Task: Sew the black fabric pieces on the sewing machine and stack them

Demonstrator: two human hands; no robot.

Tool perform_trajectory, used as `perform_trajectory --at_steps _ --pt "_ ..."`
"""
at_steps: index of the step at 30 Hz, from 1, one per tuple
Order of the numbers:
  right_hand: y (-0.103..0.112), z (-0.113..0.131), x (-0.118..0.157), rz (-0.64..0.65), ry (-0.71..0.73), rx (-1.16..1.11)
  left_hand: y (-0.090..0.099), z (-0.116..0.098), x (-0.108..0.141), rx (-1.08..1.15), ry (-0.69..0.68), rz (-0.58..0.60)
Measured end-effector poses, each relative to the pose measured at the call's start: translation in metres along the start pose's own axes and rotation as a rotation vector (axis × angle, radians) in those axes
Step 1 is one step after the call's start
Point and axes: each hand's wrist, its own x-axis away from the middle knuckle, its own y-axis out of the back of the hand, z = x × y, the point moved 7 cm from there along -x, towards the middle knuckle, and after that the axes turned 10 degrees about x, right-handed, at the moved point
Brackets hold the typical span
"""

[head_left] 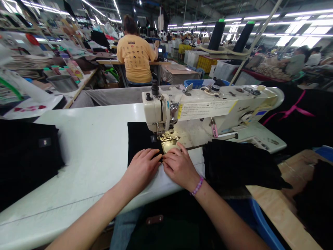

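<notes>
A black fabric piece (136,139) lies flat on the white table, its right edge under the needle area of a sewing machine (208,111). A small dark label (153,139) sits on the fabric near the presser foot. My left hand (145,163) rests on the fabric's near right part, fingers bent and closed at its edge. Close beside it, my right hand (179,165) has its fingers pressed together at the same edge, with the index finger raised towards the metal guide (169,138). The fingertips partly cover the cloth between the hands.
To the right lies a stack of black fabric pieces (234,163); more labelled black fabric (28,156) is at the left. Pink-handled snips (214,128) stand by the machine. A wooden board (275,205) is at right. A person in a yellow shirt (136,57) sits ahead.
</notes>
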Motion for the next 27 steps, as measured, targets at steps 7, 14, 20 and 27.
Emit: perform_trajectory --at_steps 7,14,20,27 --pt "-0.010 -0.009 -0.016 0.017 -0.028 0.026 0.000 0.010 -0.007 -0.035 -0.011 0.015" --pt "-0.023 -0.019 -0.034 0.088 -0.088 0.125 0.006 0.029 -0.026 -0.023 0.008 0.040" --pt "-0.027 -0.024 -0.046 0.117 -0.122 0.165 0.008 0.044 -0.039 -0.005 0.030 0.054" --pt "-0.020 -0.017 -0.020 0.106 -0.189 0.134 0.010 0.056 -0.047 -0.018 0.041 0.015"
